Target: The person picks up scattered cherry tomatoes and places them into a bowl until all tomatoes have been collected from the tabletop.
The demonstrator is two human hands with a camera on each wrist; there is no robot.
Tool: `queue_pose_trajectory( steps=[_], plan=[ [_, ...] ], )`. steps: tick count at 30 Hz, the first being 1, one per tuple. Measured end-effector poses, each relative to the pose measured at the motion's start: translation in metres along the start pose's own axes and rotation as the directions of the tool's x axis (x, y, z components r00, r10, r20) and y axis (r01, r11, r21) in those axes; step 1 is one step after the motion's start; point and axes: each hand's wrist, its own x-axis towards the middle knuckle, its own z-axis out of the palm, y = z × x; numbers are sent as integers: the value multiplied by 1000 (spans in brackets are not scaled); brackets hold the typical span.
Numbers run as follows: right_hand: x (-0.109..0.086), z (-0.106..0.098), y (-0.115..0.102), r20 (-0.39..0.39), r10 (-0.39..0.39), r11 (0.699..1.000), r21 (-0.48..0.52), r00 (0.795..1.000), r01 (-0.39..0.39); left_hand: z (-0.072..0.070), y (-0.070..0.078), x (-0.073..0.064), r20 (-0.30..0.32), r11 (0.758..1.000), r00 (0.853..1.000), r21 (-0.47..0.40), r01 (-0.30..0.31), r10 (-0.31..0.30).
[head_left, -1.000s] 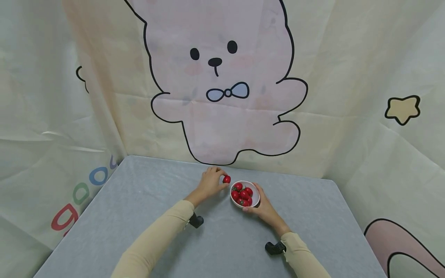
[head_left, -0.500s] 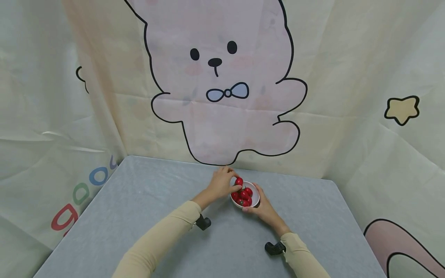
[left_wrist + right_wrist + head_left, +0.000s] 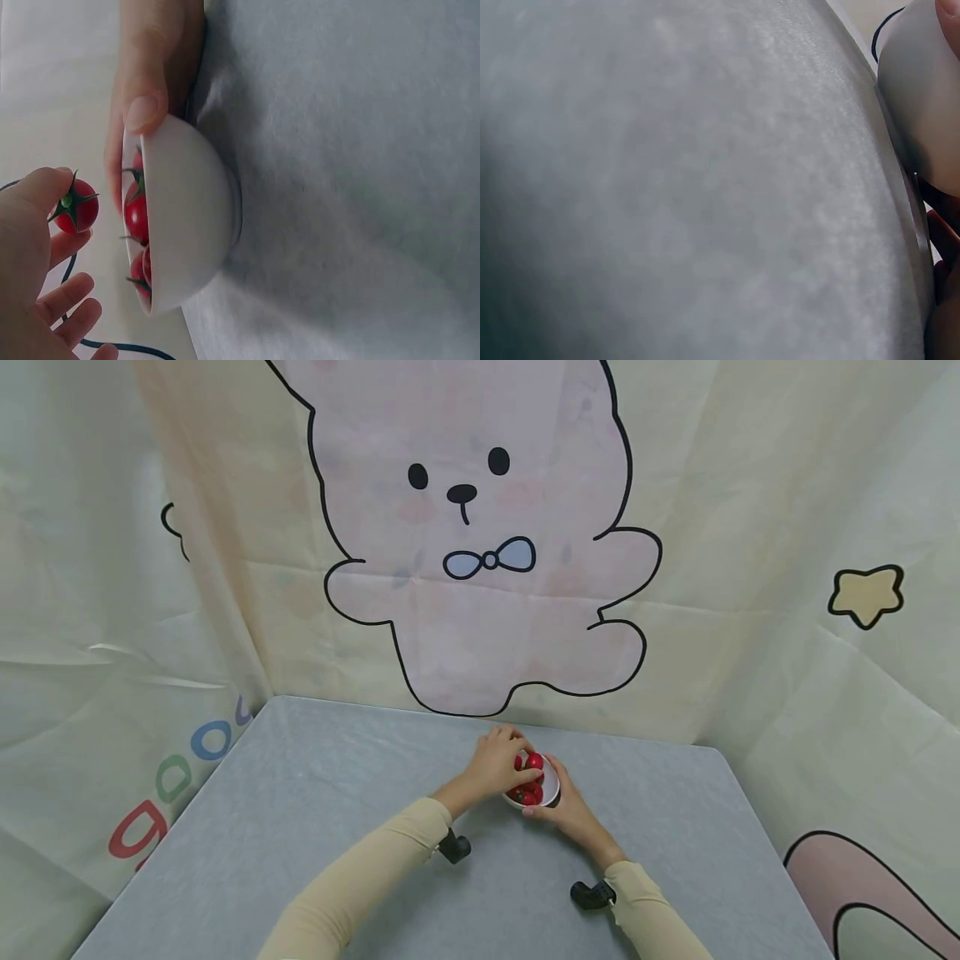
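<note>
Between thumb and fingertips my left hand (image 3: pixel 495 763) pinches a red cherry tomato (image 3: pixel 84 210), its green calyx showing in the left wrist view. The tomato is above the open side of a white bowl (image 3: pixel 189 217). Several more cherry tomatoes (image 3: pixel 136 216) lie inside the bowl, partly covered by my left hand in the head view. My right hand (image 3: pixel 573 817) grips the bowl from the right, thumb at the near rim and fingers round the far side. In the right wrist view only the bowl's outer wall (image 3: pixel 919 97) and parts of the fingers (image 3: pixel 946 238) show at the edge.
The bowl stands on a grey-covered table (image 3: pixel 360 752) towards its back edge. A printed cloth backdrop (image 3: pixel 480 635) with a cartoon bear rises behind it. Each wrist wears a black camera mount (image 3: pixel 592 895). A thin dark cable (image 3: pixel 127 346) runs behind in the left wrist view.
My left hand has moved right with the cherry tomato, from left of the bowl to over it. The right hand and the bowl have stayed in place.
</note>
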Motion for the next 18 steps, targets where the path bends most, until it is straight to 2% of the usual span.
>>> queue_pose_trajectory(
  steps=[9,18],
  plan=[
    [-1,1,-2,7,1,999,38,1000,-1,6,10,-3,19,1000,1000,6,-12,11],
    [-1,2,-5,8,7,999,39,1000,-7,12,12,-1,22,1000,1000,28,-8,7]
  ],
)
